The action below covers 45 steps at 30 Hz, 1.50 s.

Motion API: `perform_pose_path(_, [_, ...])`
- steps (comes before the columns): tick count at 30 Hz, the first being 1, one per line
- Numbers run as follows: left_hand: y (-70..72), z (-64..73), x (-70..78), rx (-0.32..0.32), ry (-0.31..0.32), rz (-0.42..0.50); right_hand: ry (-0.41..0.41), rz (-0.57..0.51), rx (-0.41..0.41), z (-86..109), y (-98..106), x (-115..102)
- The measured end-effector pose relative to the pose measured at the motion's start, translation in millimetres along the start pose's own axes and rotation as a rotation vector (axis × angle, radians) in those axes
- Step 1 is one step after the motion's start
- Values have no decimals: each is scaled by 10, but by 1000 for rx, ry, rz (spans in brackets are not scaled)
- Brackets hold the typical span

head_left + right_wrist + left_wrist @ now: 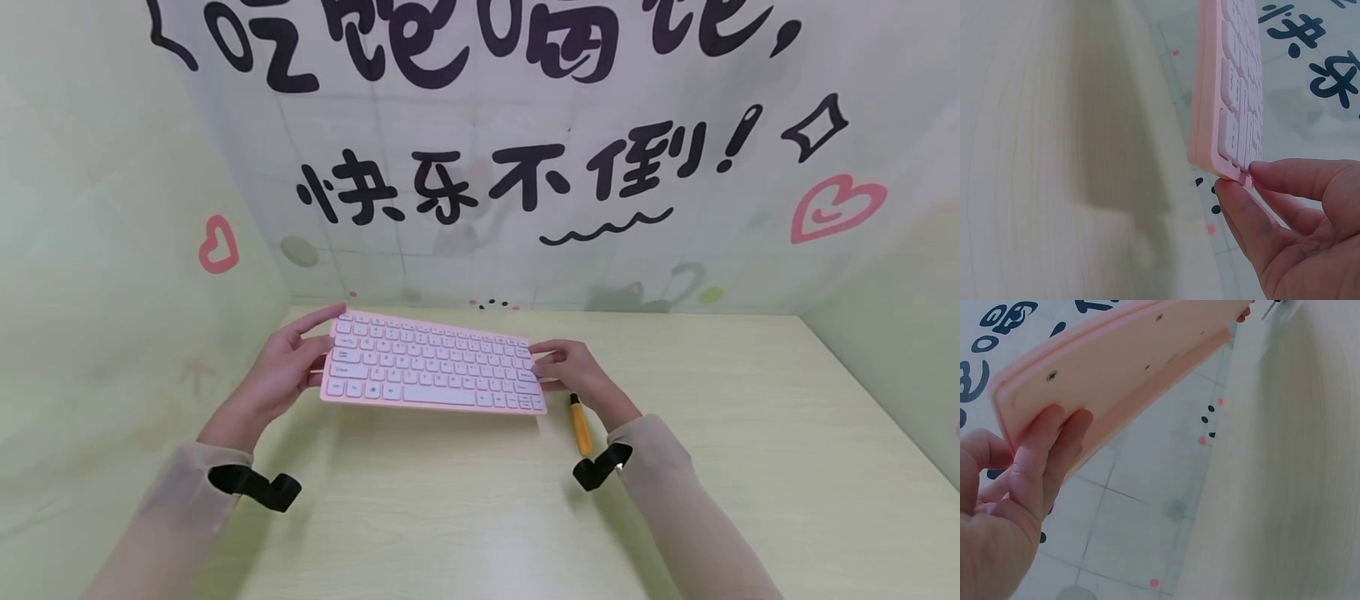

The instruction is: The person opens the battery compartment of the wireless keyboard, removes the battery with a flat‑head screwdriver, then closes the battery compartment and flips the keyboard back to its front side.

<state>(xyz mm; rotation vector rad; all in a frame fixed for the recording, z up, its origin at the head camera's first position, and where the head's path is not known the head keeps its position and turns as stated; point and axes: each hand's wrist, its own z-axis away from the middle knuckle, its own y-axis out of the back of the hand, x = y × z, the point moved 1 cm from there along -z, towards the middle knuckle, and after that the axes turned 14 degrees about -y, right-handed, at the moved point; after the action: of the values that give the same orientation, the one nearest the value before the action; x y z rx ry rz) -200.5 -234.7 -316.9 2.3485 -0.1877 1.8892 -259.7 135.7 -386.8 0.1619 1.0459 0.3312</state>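
Pink rectangular plastic keyboard point(438, 364) held above pale wood-grain tabletop point(720, 450), toward its far edge; left hand point(283, 367) and right hand point(576, 372) grip its 2 ends; looks like mid-air handling; next move probably needs steady fingers.

Lettering point(530, 187) marks the wall point(450, 279); the table point(750, 467) is pale.

We see a pale wood-grain table point(750, 400) against a printed backdrop point(480, 271). Across it run bold black Chinese characters point(529, 187), with a wavy line point(607, 232) beneath and a pink heart outline point(843, 226) to the right. On the table lies a yellow-handled tool point(581, 429), perhaps a screwdriver.
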Motion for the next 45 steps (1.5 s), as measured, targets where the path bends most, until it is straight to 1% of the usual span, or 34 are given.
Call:
perform_pose_path(2, [-40,-5,53,-3,-14,-17,0,3,-5,-3,1,9])
perform_pose_path(8, [-144,-18,197,-20,-51,-125,0,-6,-20,-32,-3,44])
perform_pose_path(13, [-219,-22,329,-40,-71,-183,11,-8,-33,-36,-41,61])
perform_pose_path(17, [-276,-25,452,-41,-75,-229,30,-2,-31,-19,-98,41])
perform_pose_path(23, [-328,-27,599,-28,-65,-275,46,50,-10,0,-173,-18])
perform_pose_path(28, [-334,-54,673,-27,-69,-301,62,90,-17,28,-202,-63])
perform_pose_path(31, [-319,-74,705,-26,-68,-324,83,97,-32,46,-216,-84])
perform_pose_path(37, [-291,-118,786,-13,-56,-353,130,136,-28,79,-257,-135])
perform_pose_path(41, [-271,-146,857,4,-40,-371,186,149,-35,121,-279,-184])
perform_pose_path(45, [-262,-165,910,22,-30,-384,240,140,-69,196,-307,-246])
